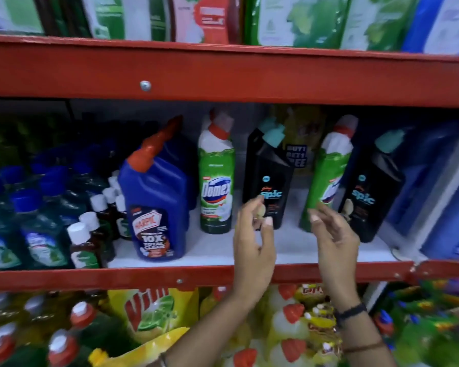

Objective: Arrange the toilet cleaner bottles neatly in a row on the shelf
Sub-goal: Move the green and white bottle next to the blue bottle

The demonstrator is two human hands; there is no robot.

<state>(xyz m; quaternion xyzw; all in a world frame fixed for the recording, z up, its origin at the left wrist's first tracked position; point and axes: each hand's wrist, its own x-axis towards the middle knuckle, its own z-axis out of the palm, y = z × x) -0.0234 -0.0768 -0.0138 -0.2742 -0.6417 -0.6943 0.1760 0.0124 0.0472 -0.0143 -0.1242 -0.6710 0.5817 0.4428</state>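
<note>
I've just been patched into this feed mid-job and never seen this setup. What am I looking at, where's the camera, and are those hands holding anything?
There is no machine: a person works bare-handed, and the single picture comes from a camera on their head, looking forward and down at a red shelf.

On it, left to right, stand a blue Harpic bottle, a green Domex bottle, a black Spic bottle, a second Domex bottle that leans, and a second Spic bottle.

The left hand and the right hand are open in front of the middle bottles. Neither grips anything; blur hides whether fingertips touch.
</note>
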